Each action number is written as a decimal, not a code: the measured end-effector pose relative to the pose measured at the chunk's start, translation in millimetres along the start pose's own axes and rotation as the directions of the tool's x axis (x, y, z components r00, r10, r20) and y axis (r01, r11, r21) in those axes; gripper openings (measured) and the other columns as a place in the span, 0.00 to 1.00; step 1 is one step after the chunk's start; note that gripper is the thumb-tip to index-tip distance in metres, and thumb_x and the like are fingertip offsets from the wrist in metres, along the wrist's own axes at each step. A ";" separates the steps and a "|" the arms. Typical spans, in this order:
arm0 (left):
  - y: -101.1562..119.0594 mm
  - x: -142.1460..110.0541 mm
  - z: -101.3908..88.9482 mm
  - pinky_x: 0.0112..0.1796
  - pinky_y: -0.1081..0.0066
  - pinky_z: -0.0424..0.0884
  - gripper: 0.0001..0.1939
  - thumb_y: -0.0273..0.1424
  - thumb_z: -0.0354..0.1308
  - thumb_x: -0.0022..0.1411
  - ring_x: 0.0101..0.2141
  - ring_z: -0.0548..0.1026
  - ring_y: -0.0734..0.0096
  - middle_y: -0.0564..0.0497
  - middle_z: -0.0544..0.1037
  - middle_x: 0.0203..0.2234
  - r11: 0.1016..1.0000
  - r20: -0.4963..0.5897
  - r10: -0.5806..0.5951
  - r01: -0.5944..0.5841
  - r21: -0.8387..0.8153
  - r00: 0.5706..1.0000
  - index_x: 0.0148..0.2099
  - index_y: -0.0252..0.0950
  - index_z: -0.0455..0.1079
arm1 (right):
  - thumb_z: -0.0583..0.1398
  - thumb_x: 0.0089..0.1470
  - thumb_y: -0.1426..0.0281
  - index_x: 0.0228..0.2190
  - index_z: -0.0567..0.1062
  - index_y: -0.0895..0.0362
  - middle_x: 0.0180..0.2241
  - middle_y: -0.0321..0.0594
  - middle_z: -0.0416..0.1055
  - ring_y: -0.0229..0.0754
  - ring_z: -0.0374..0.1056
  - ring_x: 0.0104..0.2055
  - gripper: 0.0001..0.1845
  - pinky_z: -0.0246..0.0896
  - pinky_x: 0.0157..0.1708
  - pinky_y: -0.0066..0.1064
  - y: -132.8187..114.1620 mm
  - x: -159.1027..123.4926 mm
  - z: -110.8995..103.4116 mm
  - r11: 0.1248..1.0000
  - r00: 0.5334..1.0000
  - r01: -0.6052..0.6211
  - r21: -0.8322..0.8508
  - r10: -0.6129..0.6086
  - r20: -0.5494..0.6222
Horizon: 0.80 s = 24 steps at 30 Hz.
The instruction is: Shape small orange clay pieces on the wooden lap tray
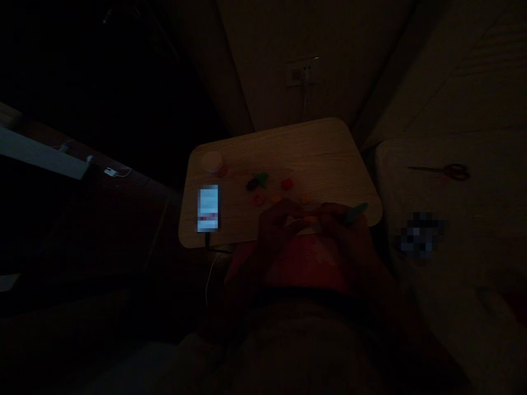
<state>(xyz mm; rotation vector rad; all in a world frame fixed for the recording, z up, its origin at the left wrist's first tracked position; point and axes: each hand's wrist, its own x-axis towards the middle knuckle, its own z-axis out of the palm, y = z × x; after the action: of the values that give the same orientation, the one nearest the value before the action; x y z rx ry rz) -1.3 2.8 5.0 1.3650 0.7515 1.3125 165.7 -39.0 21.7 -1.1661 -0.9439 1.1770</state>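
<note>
Right hand point(337, 220): fingers round green rod point(356, 213), jutting towards 2 o'clock. Left hand point(276, 222): fingers narrowed, contents too dark to tell. Surface point(321, 145), 10–11 o'clock: green piece point(261, 179), red piece point(287, 184), loose; handwork seemingly unfinished.

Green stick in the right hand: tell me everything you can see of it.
The green stick looks slim and smooth, perhaps plastic, with a rounded outer end. It juts from the right hand, slanting up toward the picture's right, by the near right corner of the tabletop. The hand hides its other end, and darkness blurs finer detail.
</note>
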 end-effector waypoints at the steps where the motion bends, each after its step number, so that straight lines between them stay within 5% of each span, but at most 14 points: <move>1: -2.0 0.1 -0.8 0.41 0.68 0.76 0.15 0.42 0.79 0.55 0.36 0.78 0.71 0.52 0.81 0.32 0.999 0.013 0.027 -0.028 0.019 1.000 0.32 0.38 0.80 | 0.74 0.48 0.62 0.29 0.86 0.50 0.29 0.37 0.78 0.38 0.67 0.29 0.07 0.59 0.28 0.30 3.0 -0.3 0.0 0.996 0.998 -0.064 0.056 0.064 0.004; 6: -7.0 1.6 -7.0 0.43 0.66 0.75 0.12 0.41 0.76 0.60 0.39 0.79 0.68 0.50 0.82 0.37 0.972 0.102 0.177 -0.190 0.137 0.979 0.39 0.40 0.82 | 0.78 0.42 0.56 0.29 0.85 0.52 0.21 0.31 0.68 0.34 0.58 0.23 0.16 0.53 0.23 0.28 17.3 -1.3 -1.0 0.936 0.956 -0.294 0.194 0.290 0.052; 9: -3.0 4.9 -9.3 0.43 0.65 0.76 0.13 0.40 0.76 0.60 0.41 0.80 0.67 0.50 0.83 0.38 0.929 0.171 0.234 -0.272 0.251 0.957 0.44 0.41 0.83 | 0.79 0.41 0.56 0.29 0.84 0.52 0.21 0.31 0.66 0.34 0.58 0.23 0.18 0.54 0.23 0.27 22.6 0.3 -0.4 0.924 0.952 -0.307 0.226 0.296 0.082; 12: 0.9 8.0 -9.8 0.44 0.64 0.77 0.08 0.38 0.75 0.61 0.40 0.81 0.67 0.51 0.83 0.37 0.897 0.181 0.251 -0.299 0.325 0.951 0.39 0.41 0.83 | 0.79 0.42 0.56 0.30 0.83 0.52 0.23 0.32 0.69 0.33 0.57 0.23 0.18 0.54 0.22 0.27 23.2 2.3 1.0 0.904 0.945 -0.326 0.278 0.303 0.125; 16: -1.3 8.5 -9.6 0.44 0.64 0.79 0.09 0.40 0.75 0.61 0.40 0.82 0.67 0.50 0.83 0.37 0.905 0.169 0.265 -0.305 0.295 0.949 0.39 0.42 0.84 | 0.78 0.41 0.56 0.30 0.82 0.52 0.22 0.31 0.66 0.33 0.53 0.21 0.18 0.49 0.19 0.27 20.4 2.1 1.8 0.879 0.927 -0.372 0.298 0.333 0.173; 24: -6.2 3.5 -6.1 0.43 0.65 0.78 0.13 0.43 0.75 0.60 0.39 0.81 0.67 0.49 0.83 0.37 0.907 0.150 0.314 -0.343 0.244 0.938 0.40 0.41 0.83 | 0.78 0.39 0.58 0.31 0.83 0.50 0.23 0.33 0.69 0.35 0.59 0.22 0.17 0.55 0.22 0.28 19.1 -0.2 2.8 0.880 0.921 -0.386 0.279 0.349 0.174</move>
<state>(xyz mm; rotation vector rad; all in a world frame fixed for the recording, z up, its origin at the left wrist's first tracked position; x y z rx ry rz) -5.1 9.2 -0.8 1.8280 0.6597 1.4193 159.6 -38.8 3.4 -1.0538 -0.6045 1.6536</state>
